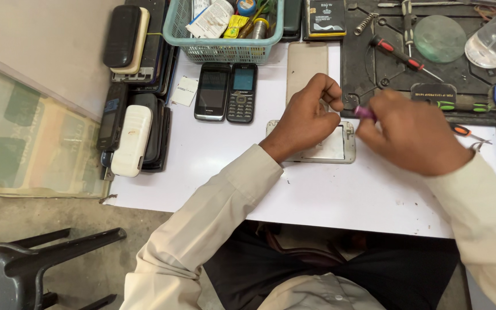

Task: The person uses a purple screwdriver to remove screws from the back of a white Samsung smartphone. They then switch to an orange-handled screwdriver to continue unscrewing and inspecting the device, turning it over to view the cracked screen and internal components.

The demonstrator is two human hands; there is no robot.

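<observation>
Silver-framed opened phone (340, 150), light, thin and likely fragile, lying mid-counter (317, 195) toward the far edge, steadied at its rim by curled left hand (305, 117); right hand (414, 135) pinching small purple-handled screwdriver (365, 112) above it.

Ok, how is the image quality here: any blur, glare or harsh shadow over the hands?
Head view: the right hand is motion-blurred, smearing the purple-handled tool; the left hand on the opened phone is sharper. Light is soft and even, with faint shadows on the white table and no strong glare.
</observation>
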